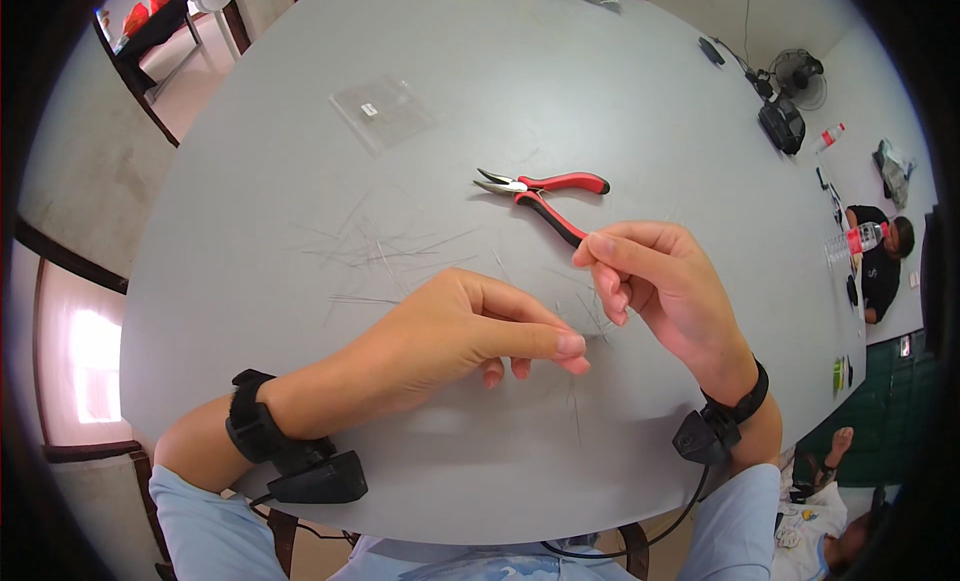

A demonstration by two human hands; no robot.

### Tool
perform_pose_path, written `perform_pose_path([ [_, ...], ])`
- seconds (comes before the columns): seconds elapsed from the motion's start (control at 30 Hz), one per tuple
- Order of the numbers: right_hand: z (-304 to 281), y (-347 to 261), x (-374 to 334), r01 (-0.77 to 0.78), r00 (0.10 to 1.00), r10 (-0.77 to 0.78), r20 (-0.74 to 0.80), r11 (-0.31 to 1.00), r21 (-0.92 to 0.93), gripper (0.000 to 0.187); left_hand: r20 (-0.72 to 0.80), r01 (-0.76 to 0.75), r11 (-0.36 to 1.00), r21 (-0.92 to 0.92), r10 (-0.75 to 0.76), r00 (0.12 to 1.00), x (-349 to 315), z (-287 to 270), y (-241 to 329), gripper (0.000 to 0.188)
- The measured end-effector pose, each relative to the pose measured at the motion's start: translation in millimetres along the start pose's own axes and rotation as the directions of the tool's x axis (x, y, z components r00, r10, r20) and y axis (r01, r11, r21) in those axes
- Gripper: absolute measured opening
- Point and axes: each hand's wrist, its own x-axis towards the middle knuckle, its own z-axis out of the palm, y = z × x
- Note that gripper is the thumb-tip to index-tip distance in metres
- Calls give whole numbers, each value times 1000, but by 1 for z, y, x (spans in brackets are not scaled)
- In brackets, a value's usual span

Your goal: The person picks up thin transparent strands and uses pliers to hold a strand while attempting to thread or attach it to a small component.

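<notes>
My left hand (470, 326) is closed, thumb against index finger, over the near middle of the table. To its right and slightly farther off, my right hand (660, 276) is also closed in a pinch. Whatever sits between the fingertips of either hand is too fine to make out. Thin wire-like strands (385, 249) lie scattered beyond the left hand, and more show between and below the hands. Bent-nose pliers (527, 189) with red and black handles rest just beyond the right hand, jaws slightly apart and pointing left.
A clear plastic bag (385, 113) lies on the grey table (250, 196), far left of the pliers. Along the right edge stand a black pouch (781, 124), a fan (800, 76) and water bottles (868, 237). People sit at the right. Black devices (325, 478) are strapped to both my wrists.
</notes>
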Motion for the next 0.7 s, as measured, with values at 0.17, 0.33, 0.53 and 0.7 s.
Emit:
perform_pose_path([
  [0.17,0,0,0,14,1000,-13,-10,1000,9,23,-10,-13,1000,2,13,1000,1,-1,-1,19],
  [0.33,-1,0,1,33,999,-33,-17,999,5,24,-9,-18,1000,-6,18,1000,1,-1,-1,20],
  [0.53,-1,0,0,35,999,-35,-33,999,-7,23,-7,-10,1000,-11,10,1000,2,-1,-2,20],
  [0.7,-1,0,1,52,998,-52,-43,999,-10,22,-17,1,1000,0,-1,1000,2,-1,-2,19],
])
